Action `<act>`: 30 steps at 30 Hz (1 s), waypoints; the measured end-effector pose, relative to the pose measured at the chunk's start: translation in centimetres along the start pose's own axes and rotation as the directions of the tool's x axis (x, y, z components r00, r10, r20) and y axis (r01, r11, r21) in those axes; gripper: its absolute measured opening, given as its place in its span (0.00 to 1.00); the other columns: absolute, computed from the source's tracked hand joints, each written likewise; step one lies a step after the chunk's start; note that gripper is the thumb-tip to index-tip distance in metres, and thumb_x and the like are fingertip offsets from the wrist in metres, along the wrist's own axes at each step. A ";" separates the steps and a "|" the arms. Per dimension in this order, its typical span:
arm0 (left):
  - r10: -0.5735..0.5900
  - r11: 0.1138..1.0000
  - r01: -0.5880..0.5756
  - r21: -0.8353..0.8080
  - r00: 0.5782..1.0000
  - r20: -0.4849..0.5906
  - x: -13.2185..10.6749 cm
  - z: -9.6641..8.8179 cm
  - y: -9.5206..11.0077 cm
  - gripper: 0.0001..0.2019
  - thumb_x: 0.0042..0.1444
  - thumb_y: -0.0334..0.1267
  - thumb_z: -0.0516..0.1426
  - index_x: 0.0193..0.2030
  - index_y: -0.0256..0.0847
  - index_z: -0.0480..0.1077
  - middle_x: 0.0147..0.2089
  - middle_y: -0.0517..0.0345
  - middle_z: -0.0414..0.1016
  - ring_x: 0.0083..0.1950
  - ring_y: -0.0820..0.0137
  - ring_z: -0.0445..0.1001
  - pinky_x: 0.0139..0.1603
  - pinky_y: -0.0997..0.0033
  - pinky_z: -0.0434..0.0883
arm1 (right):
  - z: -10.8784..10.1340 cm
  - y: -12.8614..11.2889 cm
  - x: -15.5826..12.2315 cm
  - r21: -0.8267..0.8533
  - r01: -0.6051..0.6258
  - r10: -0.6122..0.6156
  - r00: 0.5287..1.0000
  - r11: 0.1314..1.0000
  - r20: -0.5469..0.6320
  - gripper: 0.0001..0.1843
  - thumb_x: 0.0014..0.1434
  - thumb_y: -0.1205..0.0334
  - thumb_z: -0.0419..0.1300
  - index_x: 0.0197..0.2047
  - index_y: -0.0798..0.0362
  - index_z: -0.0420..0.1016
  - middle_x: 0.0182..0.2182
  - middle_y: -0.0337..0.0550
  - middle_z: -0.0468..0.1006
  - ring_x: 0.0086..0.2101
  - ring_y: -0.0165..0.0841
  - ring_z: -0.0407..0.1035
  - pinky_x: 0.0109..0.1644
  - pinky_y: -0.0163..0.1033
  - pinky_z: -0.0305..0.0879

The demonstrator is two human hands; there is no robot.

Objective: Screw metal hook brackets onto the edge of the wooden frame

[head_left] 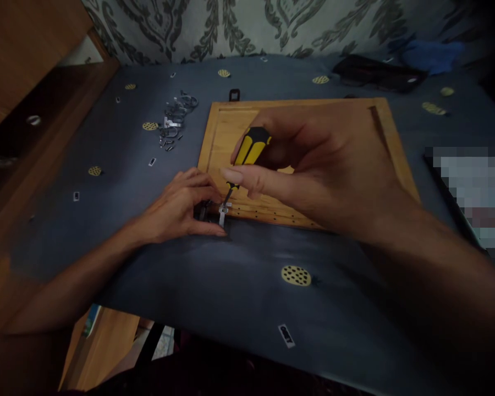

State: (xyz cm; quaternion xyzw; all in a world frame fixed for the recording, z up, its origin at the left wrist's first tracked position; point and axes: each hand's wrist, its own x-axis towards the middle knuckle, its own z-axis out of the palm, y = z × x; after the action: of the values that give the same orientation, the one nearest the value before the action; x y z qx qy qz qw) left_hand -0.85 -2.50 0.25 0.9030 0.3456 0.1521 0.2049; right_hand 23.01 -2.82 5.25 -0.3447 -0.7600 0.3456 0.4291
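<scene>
Watching from beside the table [214,308], and the thing to get right here looks like driver alignment. The right hand [313,170] has the yellow-and-black screwdriver [252,146] pinched between thumb and curled fingers, pretty well closed around the handle. Its tip comes down at the small metal bracket [223,215], just left of that hand's thumb, at the near edge of the wooden board [226,132].

The left hand [185,206] is half open, fingers beyond the bracket and thumb on the near side. Can't tell from here whether it's really pinching it or only steadying it.

The shaft leans over toward the right hand, so I'd stand it up straighter, otherwise I reckon it could slip out of the slot. Press down while twisting, small turns, and let the left hand pin the bracket flat without the thumb sitting in the slip path. I'd also check it against the dark holes [274,213] running along the edge below the right hand.
</scene>
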 end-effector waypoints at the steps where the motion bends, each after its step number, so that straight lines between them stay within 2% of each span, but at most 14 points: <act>1: 0.003 1.000 -0.003 0.000 1.000 -0.004 0.0 0.0 0.0 0.25 0.58 0.63 0.69 0.47 0.43 0.80 0.50 0.53 0.80 0.55 0.55 0.75 0.57 0.54 0.71 | 0.1 0.0 -0.1 -0.049 0.008 -0.009 1.000 0.999 -0.008 0.27 0.59 0.34 0.72 0.28 0.47 0.73 0.32 0.42 0.80 0.29 0.35 0.73 0.29 0.42 0.70; 3: 0.004 1.000 -0.004 0.002 1.000 -0.004 0.0 0.0 0.1 0.24 0.58 0.61 0.70 0.47 0.43 0.80 0.50 0.53 0.80 0.54 0.55 0.75 0.56 0.55 0.71 | 0.4 -0.4 -0.3 -0.153 0.038 -0.047 0.997 0.987 -0.058 0.24 0.63 0.37 0.70 0.30 0.46 0.70 0.29 0.39 0.77 0.29 0.34 0.70 0.30 0.42 0.66; 5: -0.002 1.000 0.002 0.003 1.000 0.004 0.0 0.0 0.1 0.24 0.57 0.61 0.70 0.47 0.43 0.80 0.50 0.53 0.80 0.54 0.55 0.75 0.56 0.55 0.70 | 0.6 -0.9 -0.6 -0.235 0.058 -0.093 0.985 0.970 -0.143 0.22 0.66 0.45 0.69 0.29 0.45 0.66 0.26 0.36 0.71 0.29 0.34 0.66 0.31 0.43 0.63; 8: 0.006 1.000 -0.006 0.000 1.000 0.020 0.1 -0.1 0.0 0.23 0.57 0.59 0.71 0.47 0.42 0.80 0.49 0.52 0.80 0.54 0.55 0.75 0.58 0.54 0.70 | 0.6 -1.8 -0.7 -0.272 0.090 -0.163 0.953 0.958 -0.256 0.24 0.67 0.53 0.70 0.27 0.44 0.61 0.26 0.36 0.68 0.29 0.34 0.64 0.35 0.44 0.61; 10: 0.019 1.000 -0.019 -0.004 1.000 0.020 0.2 -0.1 -0.1 0.22 0.58 0.58 0.71 0.46 0.42 0.80 0.48 0.53 0.80 0.53 0.56 0.75 0.57 0.55 0.69 | 0.5 -2.1 -0.7 -0.273 0.117 -0.190 0.947 0.955 -0.259 0.24 0.67 0.54 0.70 0.26 0.44 0.60 0.26 0.36 0.69 0.29 0.33 0.64 0.35 0.44 0.61; 16: 0.016 1.000 -0.016 0.012 1.000 0.004 0.1 0.1 -0.2 0.24 0.56 0.60 0.71 0.48 0.44 0.80 0.51 0.53 0.81 0.55 0.55 0.76 0.58 0.54 0.70 | 0.9 -1.0 -0.6 -0.302 0.116 -0.178 0.966 0.946 -0.186 0.26 0.66 0.53 0.68 0.27 0.45 0.54 0.23 0.34 0.66 0.27 0.34 0.64 0.33 0.43 0.61; 21: 0.008 1.000 -0.008 0.020 1.000 0.004 0.0 0.1 -0.1 0.24 0.57 0.62 0.70 0.48 0.44 0.79 0.50 0.53 0.81 0.55 0.55 0.76 0.59 0.54 0.71 | 1.2 -0.4 -0.6 -0.306 0.121 -0.183 0.966 0.944 -0.184 0.25 0.67 0.52 0.68 0.27 0.45 0.56 0.23 0.33 0.65 0.26 0.33 0.63 0.33 0.42 0.63; 26: 0.004 1.000 -0.004 0.025 1.000 0.013 0.0 -0.1 0.1 0.24 0.58 0.62 0.69 0.47 0.43 0.79 0.50 0.52 0.80 0.55 0.55 0.76 0.59 0.53 0.71 | 1.4 -0.3 -0.7 -0.247 0.011 -0.059 0.980 0.969 -0.188 0.26 0.65 0.40 0.68 0.28 0.44 0.61 0.26 0.36 0.69 0.27 0.36 0.64 0.34 0.44 0.66; 30: -0.012 1.000 0.011 0.017 1.000 0.022 0.1 -0.2 0.2 0.24 0.58 0.64 0.68 0.46 0.44 0.79 0.50 0.52 0.81 0.53 0.55 0.76 0.56 0.53 0.72 | 1.3 -0.5 -0.7 -0.209 0.005 -0.033 0.991 0.978 -0.130 0.27 0.62 0.36 0.70 0.28 0.44 0.64 0.27 0.37 0.74 0.29 0.37 0.69 0.35 0.45 0.71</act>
State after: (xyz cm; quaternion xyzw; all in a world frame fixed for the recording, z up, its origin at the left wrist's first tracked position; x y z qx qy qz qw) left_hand -0.74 -2.54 0.52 0.9043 0.3499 0.1381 0.2017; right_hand 22.03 -4.01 4.86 -0.4027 -0.7649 0.2365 0.4437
